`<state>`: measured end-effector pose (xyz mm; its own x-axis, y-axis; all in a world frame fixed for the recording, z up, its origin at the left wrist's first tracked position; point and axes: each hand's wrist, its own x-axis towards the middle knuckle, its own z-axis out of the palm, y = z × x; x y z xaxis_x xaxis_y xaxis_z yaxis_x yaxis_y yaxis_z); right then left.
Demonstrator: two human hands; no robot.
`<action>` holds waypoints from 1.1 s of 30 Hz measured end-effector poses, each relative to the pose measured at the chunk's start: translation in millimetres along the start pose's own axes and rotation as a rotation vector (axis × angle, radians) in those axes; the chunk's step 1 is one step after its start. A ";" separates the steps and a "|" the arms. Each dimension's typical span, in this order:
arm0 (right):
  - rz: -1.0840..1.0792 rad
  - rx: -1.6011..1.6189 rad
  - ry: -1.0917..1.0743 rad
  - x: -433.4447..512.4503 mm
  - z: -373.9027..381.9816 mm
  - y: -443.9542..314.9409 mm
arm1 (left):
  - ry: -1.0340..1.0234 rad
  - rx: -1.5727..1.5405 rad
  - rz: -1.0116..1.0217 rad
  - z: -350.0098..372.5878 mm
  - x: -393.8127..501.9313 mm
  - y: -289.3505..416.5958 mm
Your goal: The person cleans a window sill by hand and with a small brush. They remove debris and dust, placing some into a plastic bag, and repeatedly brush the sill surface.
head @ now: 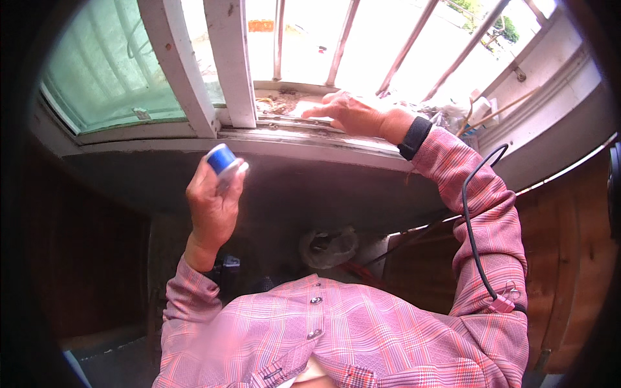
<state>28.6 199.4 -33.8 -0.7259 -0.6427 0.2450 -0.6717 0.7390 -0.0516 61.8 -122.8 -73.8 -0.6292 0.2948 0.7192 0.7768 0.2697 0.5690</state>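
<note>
My left hand [213,206] is raised in front of the dark wall below the window. Its fingers are closed around a small cylinder with a blue band and white ends [221,159], which looks like a spool. My right hand [356,115] reaches over the window sill [310,140], palm down, fingers spread and pointing left. Nothing shows in its grasp, though glare hides part of the area around the fingertips. Under it lies debris [284,102] on the outer ledge.
Metal window bars [344,43] rise beyond the sill. At left are sliding frames [233,63] with a green glass pane [109,72]. Plastic bags [444,114] and a thin stick [499,110] crowd the right corner. A black cable [468,213] runs along my right sleeve. A bag-lined bin [327,247] stands below.
</note>
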 end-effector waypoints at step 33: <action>0.005 -0.260 0.399 -47.8 -7.6 -67.5 | -0.031 0.055 -0.390 4.3 -130.5 15.2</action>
<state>109.8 181.8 -34.6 -0.5815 -0.5483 0.6010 -0.5720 0.8009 0.1772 155.7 -153.2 -160.8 -0.8779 0.1879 0.4405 0.4774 0.4150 0.7745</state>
